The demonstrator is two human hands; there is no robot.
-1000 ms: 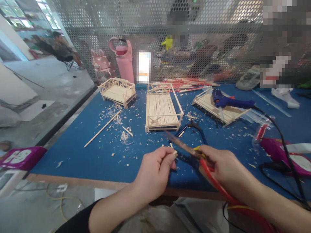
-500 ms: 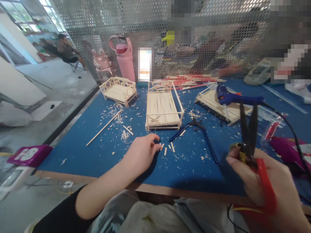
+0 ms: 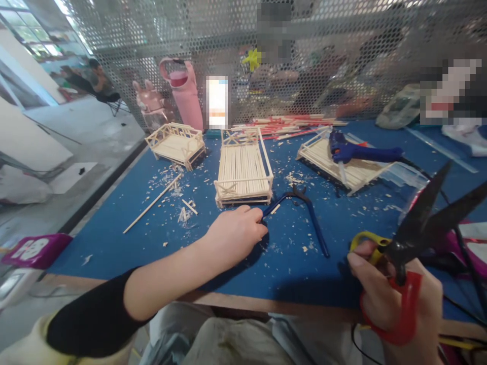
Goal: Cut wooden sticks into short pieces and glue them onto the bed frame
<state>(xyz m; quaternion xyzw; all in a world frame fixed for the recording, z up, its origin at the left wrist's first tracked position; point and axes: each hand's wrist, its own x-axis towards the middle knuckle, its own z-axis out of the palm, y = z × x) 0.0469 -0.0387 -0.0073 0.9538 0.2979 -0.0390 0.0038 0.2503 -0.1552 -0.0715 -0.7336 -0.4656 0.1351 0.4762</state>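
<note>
Scissors in the right hand, left hand low over the worktop

At the lower right of the frame, the right hand (image 3: 380,294) grips the scissors (image 3: 399,251), its fingers wrapped around the red and yellow handles. The dark blades stand apart and point to the upper right, raised above the blue worktop (image 3: 114,248).

The left hand (image 3: 241,228) is just below the centre of the frame, palm down, with its fingers curled inward. Whether they pinch anything cannot be told, as the back of the hand hides it. One handle of the blue pliers (image 3: 317,228) runs up to these fingers; contact is unclear. The pliers lie with their handles spread, and a short stick piece (image 3: 275,209) lies just beside the left handle.

Just beyond the left hand stands a bed-like stick frame (image 3: 243,170). A smaller stick bench (image 3: 177,144) stands farther left. Right of centre, a blue glue gun (image 3: 365,152) rests on a slatted stick panel (image 3: 355,177).
</note>
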